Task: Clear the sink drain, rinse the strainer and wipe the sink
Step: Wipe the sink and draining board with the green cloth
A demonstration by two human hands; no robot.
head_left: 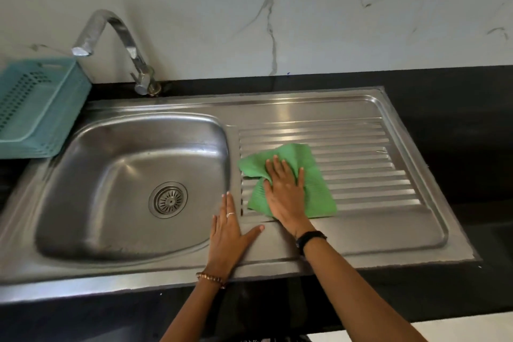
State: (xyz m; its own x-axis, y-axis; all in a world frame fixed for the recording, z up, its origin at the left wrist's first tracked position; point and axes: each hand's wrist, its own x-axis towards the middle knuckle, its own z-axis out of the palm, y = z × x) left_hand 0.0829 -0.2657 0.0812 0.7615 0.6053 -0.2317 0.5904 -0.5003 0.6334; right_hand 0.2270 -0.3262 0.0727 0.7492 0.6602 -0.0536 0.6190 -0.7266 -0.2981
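A stainless steel sink point(91, 183) fills the left half of the unit, with a round metal strainer point(168, 199) seated in its drain. To the right lies the ribbed draining board point(369, 164). A green cloth point(316, 183) is spread on the board's left part. My right hand point(286, 191) presses flat on the cloth with straight fingers. My left hand point(229, 233) rests flat on the steel strip between basin and board, fingers straight, thumb spread toward the right hand.
A chrome tap point(116, 36) curves over the basin's back left. A teal perforated plastic basket point(36, 108) stands on the counter to the left. Black countertop point(444, 108) surrounds the unit, and a white marble wall rises behind.
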